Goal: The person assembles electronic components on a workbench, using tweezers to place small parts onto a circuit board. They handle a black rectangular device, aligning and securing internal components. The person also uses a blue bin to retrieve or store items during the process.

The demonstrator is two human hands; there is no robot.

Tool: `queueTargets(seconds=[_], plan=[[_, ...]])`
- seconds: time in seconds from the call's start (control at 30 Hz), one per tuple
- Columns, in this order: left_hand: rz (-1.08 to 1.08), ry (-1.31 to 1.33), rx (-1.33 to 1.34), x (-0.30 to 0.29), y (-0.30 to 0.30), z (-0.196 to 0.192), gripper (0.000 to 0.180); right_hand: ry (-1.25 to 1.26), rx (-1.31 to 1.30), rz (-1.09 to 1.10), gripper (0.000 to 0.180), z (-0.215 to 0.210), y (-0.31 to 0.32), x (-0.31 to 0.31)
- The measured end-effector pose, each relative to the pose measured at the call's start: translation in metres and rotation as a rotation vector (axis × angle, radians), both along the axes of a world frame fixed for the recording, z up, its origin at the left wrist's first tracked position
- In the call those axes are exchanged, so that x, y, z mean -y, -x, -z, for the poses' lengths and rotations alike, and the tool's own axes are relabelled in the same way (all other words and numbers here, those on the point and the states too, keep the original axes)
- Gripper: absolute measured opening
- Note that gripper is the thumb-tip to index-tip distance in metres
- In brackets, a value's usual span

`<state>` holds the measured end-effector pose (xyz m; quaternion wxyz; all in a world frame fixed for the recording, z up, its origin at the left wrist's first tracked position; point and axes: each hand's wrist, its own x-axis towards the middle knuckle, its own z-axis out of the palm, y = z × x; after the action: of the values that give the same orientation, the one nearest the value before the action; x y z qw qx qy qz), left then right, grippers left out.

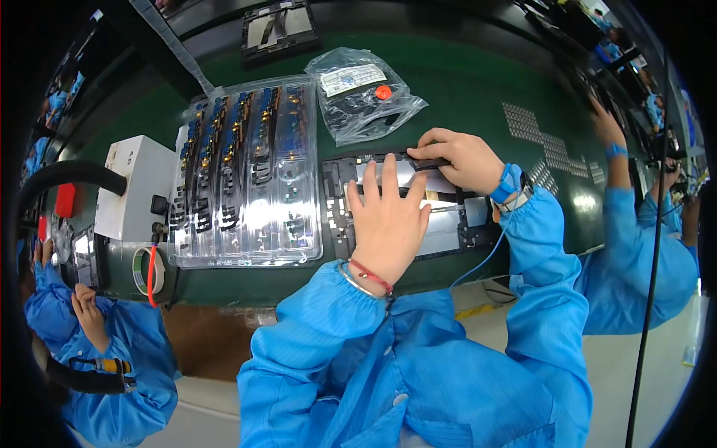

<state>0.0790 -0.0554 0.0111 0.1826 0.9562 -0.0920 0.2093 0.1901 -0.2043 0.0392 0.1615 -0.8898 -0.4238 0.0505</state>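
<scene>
A flat, dark electronic device (338,213) with silver panels, like an opened tablet, lies on the bench in front of me. My left hand (392,224) rests on it with fingers spread. At its far edge, my right hand (464,160) pinches a small dark bar-shaped piece (430,163) between thumb and fingers. The lower part of that piece is hard to make out. A blue band with a thin blue cord (482,263) circles my right wrist. Just left of the device sits a clear plastic tray (317,250) with rows of flex cables with small boards (233,127).
A clear bag (340,112) with a white label and red dot lies beyond the device. Another opened device (280,33) lies farther back. Small grey pieces (556,149) are at right. A white box (134,175), black hose (75,175) and tape roll (139,272) stand left. Co-workers sit both sides.
</scene>
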Motion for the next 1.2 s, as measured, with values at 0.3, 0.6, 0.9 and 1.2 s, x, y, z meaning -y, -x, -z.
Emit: queueTargets(seconds=[0.3,0.6,0.9,1.2], plan=[[-0.075,-0.093,-0.049,0.003,-0.011,0.01,0.035,-0.022,0.062,-0.001,0.042,0.006,0.006,0.0],[-0.07,-0.077,-0.089,0.004,0.002,0.002,0.042,0.079,0.249,-0.027,0.034,0.0,0.01,-0.011],[0.056,0.246,-0.355,-0.044,0.106,-0.015,0.07,-0.203,0.089,0.38,0.046,-0.007,0.062,0.028],[0.024,0.399,-0.396,-0.033,0.119,-0.004,0.075,-0.515,-0.327,0.723,0.046,0.04,0.104,0.082]])
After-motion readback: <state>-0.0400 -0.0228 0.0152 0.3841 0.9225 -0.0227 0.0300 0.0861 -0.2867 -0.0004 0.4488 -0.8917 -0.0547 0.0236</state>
